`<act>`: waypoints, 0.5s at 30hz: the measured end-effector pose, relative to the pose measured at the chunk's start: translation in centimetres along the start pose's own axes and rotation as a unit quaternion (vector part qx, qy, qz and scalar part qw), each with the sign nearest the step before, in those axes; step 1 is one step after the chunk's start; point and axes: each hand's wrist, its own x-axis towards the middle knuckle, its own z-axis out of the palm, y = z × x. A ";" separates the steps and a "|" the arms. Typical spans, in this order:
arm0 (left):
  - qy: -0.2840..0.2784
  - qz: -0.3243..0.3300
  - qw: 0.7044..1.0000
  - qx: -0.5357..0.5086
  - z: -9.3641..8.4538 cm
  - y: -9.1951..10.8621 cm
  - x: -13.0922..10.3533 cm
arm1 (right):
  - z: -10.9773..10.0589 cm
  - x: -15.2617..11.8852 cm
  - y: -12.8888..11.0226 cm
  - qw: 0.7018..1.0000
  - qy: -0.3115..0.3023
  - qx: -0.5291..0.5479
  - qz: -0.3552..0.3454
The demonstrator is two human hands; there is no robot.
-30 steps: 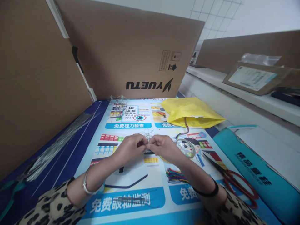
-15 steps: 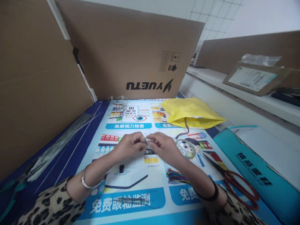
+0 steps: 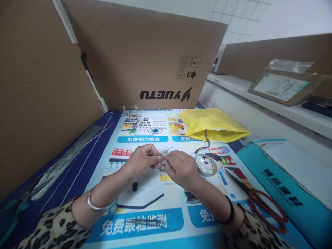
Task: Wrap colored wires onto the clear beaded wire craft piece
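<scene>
Currently: Two-Handed Pinch Grip

Left hand (image 3: 142, 160) and right hand (image 3: 183, 169) converge, wrists angled inward; both hands' fingers clamp one wire piece (image 3: 163, 166), on the near side of one yellow bag (image 3: 212, 121), to its left. Loose strands (image 3: 165, 150) point forward, fanning out; long axis indeterminate. Also on the bag's near side: one round dish (image 3: 207, 174), one pair of red-handled scissors (image 3: 268, 208).

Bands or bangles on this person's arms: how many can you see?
2: a silver bangle around the left forearm and a black band around the right forearm. The sleeves could hide others.
</scene>
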 end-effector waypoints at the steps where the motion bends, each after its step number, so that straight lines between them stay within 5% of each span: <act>1: 0.002 0.001 1.000 -0.016 0.1 0.0 -0.1 | 0.0 -0.1 0.0 1.000 0.003 -0.010 -0.013; 5: 0.015 0.000 1.000 -0.025 0.2 0.0 -0.3 | 0.1 -0.1 0.2 0.999 0.005 -0.021 -0.050; 8: 0.042 0.039 0.995 0.083 0.1 0.3 -0.4 | 0.2 -0.1 0.2 0.999 0.014 0.023 -0.042; 15: 0.030 0.250 0.895 0.368 0.2 0.4 -0.8 | 0.1 0.5 0.2 0.981 0.043 0.168 0.089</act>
